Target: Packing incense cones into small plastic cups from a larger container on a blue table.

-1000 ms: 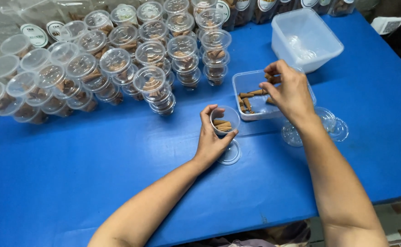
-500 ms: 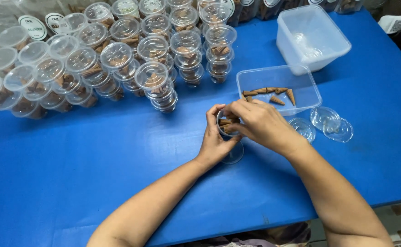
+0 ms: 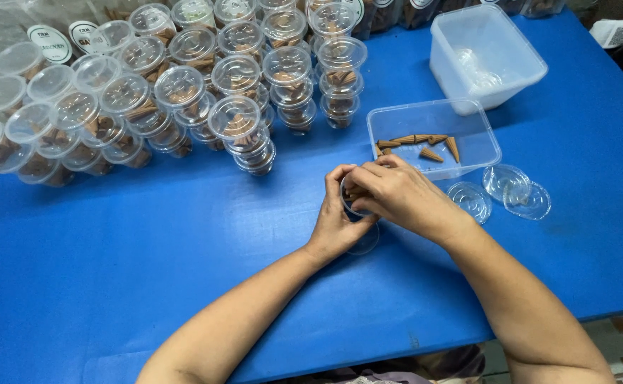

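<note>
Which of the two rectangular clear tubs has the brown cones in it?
The shallow tub nearest the right hand; the deeper tub behind it holds no cones.

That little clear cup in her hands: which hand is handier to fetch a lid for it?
Probably the right hand: the loose clear lids lie on its side, just past it, and the left hand is wrapped around the cup, steadying it.
</note>
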